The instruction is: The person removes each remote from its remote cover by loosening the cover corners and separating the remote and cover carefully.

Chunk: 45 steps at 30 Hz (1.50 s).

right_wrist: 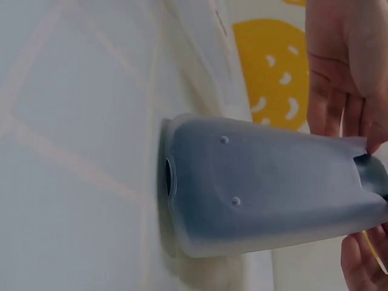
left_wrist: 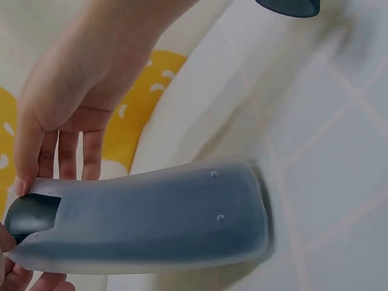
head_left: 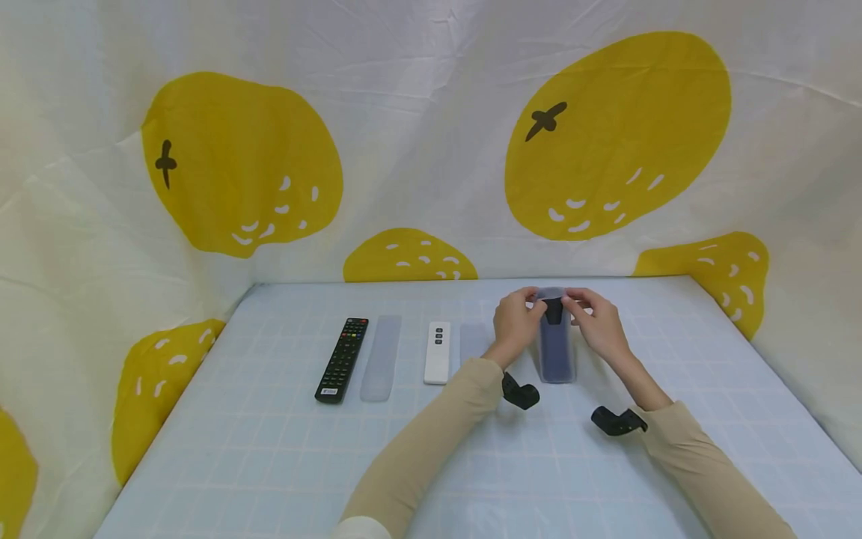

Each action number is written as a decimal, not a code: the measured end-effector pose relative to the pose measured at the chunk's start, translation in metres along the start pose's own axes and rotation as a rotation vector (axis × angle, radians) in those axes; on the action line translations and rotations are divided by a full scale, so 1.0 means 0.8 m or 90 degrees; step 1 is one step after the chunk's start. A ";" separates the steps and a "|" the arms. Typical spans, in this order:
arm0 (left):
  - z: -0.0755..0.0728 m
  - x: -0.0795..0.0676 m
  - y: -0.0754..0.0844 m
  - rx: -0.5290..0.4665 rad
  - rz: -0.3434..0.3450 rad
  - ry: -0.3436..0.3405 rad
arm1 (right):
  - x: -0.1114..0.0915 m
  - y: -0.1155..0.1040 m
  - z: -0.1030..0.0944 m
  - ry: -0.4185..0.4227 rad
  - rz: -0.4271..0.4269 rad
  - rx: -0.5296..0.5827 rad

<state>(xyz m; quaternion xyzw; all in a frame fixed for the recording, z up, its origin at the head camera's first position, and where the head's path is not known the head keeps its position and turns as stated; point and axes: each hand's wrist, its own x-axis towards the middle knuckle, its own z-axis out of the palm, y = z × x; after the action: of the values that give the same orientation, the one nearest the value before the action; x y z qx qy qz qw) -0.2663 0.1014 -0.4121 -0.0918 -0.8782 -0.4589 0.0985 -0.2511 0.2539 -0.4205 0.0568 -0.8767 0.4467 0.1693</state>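
Note:
A translucent remote cover stands on the table, leaning, with a dark remote inside it. The remote's bare dark end shows through a notch at the cover's upper end; its buttons are not seen. My left hand pinches the cover's upper left edge. On the opposite edge, my right hand pinches the rim between thumb and fingers. The left wrist view shows the cover lengthwise, two small bumps near its lower end. In the right wrist view a small slot marks the cover's bottom edge.
To the left lie a black remote with many buttons, a flat translucent cover, a white remote and another pale cover, partly behind my left arm. A white curtain with yellow fruit shapes hangs behind the table.

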 end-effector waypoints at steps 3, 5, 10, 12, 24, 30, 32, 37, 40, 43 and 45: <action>-0.001 0.001 0.002 0.004 0.006 0.010 | 0.000 0.000 0.002 0.032 -0.008 0.015; -0.001 0.002 0.003 0.009 0.012 0.015 | 0.000 0.000 0.003 0.053 -0.013 0.020; -0.003 0.002 0.007 -0.006 0.025 0.029 | 0.000 0.000 0.004 0.097 -0.022 0.043; -0.004 0.002 0.008 -0.019 0.035 0.031 | 0.000 0.000 0.004 0.109 -0.023 0.056; -0.007 -0.002 0.009 -0.042 0.101 0.020 | -0.002 0.003 0.004 0.150 -0.035 0.088; -0.010 -0.001 0.007 0.001 0.134 0.047 | -0.003 0.003 0.002 0.138 -0.087 0.060; -0.012 -0.001 0.007 0.003 0.138 0.051 | -0.004 0.002 0.000 0.141 -0.112 0.049; -0.013 -0.002 0.008 -0.001 0.137 0.045 | -0.009 0.000 -0.003 0.166 -0.139 0.044; -0.013 -0.003 0.009 -0.006 0.135 0.048 | -0.011 -0.001 -0.003 0.182 -0.148 0.033; -0.011 -0.004 0.008 -0.014 0.133 0.051 | -0.014 -0.003 -0.004 0.201 -0.165 0.015; -0.010 -0.004 0.008 -0.019 0.130 0.054 | -0.015 -0.003 -0.004 0.215 -0.178 0.001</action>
<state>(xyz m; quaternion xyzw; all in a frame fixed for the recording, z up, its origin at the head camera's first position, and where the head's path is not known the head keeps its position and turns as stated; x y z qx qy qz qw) -0.2607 0.0978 -0.4037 -0.1629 -0.8525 -0.4628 0.1803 -0.2382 0.2544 -0.4212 0.1023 -0.8191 0.4225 0.3744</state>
